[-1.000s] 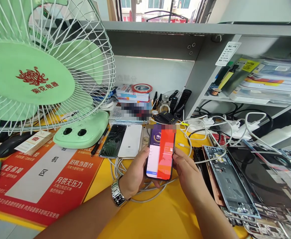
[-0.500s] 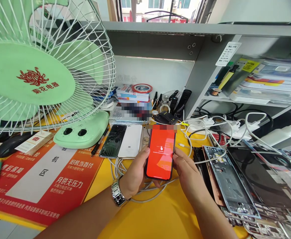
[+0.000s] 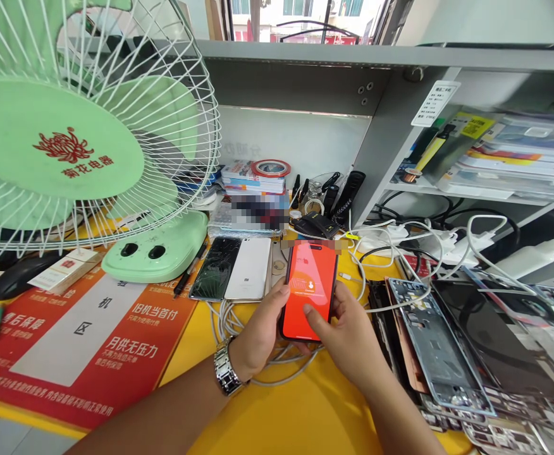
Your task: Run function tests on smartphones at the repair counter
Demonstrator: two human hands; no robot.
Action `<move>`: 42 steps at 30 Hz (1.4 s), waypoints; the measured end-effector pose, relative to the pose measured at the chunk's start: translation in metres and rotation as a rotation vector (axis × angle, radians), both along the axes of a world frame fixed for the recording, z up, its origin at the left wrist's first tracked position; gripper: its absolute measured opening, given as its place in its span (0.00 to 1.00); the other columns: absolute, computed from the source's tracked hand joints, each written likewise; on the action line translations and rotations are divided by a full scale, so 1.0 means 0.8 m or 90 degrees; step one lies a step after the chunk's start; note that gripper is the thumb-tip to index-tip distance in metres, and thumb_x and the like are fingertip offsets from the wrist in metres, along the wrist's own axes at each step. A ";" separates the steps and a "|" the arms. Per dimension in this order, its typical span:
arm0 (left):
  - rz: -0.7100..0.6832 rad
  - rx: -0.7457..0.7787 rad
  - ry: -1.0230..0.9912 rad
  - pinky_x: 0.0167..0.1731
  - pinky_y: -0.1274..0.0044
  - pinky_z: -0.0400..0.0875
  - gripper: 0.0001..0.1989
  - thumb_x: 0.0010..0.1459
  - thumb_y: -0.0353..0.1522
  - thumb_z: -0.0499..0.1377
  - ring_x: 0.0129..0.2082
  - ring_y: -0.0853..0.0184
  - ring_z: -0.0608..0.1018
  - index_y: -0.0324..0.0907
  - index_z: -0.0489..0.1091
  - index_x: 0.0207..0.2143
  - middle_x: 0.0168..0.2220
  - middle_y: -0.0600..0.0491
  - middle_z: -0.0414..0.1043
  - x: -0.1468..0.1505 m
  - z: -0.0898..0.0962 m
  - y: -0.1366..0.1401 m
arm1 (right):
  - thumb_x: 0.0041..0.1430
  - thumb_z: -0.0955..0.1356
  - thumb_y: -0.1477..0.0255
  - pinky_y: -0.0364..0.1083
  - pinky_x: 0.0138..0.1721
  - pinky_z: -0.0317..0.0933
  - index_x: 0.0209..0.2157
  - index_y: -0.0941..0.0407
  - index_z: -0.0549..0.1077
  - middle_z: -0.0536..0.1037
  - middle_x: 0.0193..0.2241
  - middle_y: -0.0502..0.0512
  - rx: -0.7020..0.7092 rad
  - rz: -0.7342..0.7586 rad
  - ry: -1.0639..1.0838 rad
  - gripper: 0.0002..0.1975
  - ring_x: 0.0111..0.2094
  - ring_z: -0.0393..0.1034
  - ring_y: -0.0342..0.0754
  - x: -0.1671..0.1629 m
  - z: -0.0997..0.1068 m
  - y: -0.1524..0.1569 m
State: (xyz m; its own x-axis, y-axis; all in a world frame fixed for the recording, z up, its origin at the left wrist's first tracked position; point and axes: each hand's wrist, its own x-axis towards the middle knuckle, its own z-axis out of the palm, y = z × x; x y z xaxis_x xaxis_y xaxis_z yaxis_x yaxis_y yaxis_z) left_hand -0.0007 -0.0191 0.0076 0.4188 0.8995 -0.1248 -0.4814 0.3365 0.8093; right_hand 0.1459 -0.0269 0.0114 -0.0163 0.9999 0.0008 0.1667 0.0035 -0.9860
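A smartphone (image 3: pixel 308 281) with a bright red-orange screen is held upright-tilted above the yellow table. My left hand (image 3: pixel 262 328) grips its left edge, thumb along the side, with fingers partly hidden behind it. My right hand (image 3: pixel 341 328) closes on the right edge, and its thumb lies over the lower screen. Just behind my left hand lie a white phone (image 3: pixel 248 268) and a dark phone (image 3: pixel 215 268) with a cracked surface. Coiled pale cables (image 3: pixel 281 373) run beneath the held phone.
A green fan (image 3: pixel 158 243) stands at the left on a red printed mat (image 3: pixel 139 341), near a cigarette box (image 3: pixel 66 268). Phone frames and parts (image 3: pixel 443 347) are piled at right. White chargers (image 3: pixel 433 243) and tangled cables lie beneath the grey shelf (image 3: pixel 381 145).
My right thumb has moved from the phone's right edge onto its lower screen. The phone has shifted slightly right, and the picture on its red screen has changed.
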 end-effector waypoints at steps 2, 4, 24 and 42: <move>0.005 -0.003 -0.004 0.20 0.79 0.73 0.25 0.65 0.45 0.51 0.32 0.63 0.78 0.46 0.64 0.60 0.43 0.46 0.77 0.001 0.001 -0.001 | 0.59 0.68 0.66 0.48 0.34 0.67 0.46 0.53 0.67 0.77 0.35 0.54 0.011 0.000 0.006 0.14 0.33 0.73 0.51 -0.002 0.000 -0.002; 0.000 -0.005 0.000 0.18 0.79 0.72 0.25 0.65 0.45 0.50 0.32 0.62 0.78 0.45 0.64 0.60 0.45 0.45 0.76 0.001 0.001 -0.001 | 0.63 0.63 0.66 0.47 0.33 0.67 0.45 0.52 0.67 0.76 0.35 0.53 0.017 0.012 0.047 0.10 0.32 0.72 0.50 -0.004 0.001 -0.003; -0.011 -0.010 -0.012 0.17 0.79 0.72 0.26 0.64 0.46 0.51 0.34 0.61 0.78 0.48 0.62 0.62 0.49 0.45 0.74 0.001 0.000 0.000 | 0.63 0.63 0.64 0.45 0.31 0.65 0.43 0.53 0.68 0.75 0.33 0.51 0.019 -0.014 0.001 0.10 0.30 0.68 0.47 -0.001 -0.004 -0.003; -0.017 -0.023 -0.012 0.18 0.77 0.75 0.27 0.64 0.47 0.50 0.31 0.62 0.77 0.44 0.63 0.61 0.46 0.44 0.74 0.002 -0.006 0.000 | 0.60 0.65 0.68 0.48 0.40 0.66 0.45 0.54 0.68 0.77 0.39 0.54 0.051 -0.012 -0.036 0.11 0.38 0.72 0.51 -0.001 -0.003 -0.003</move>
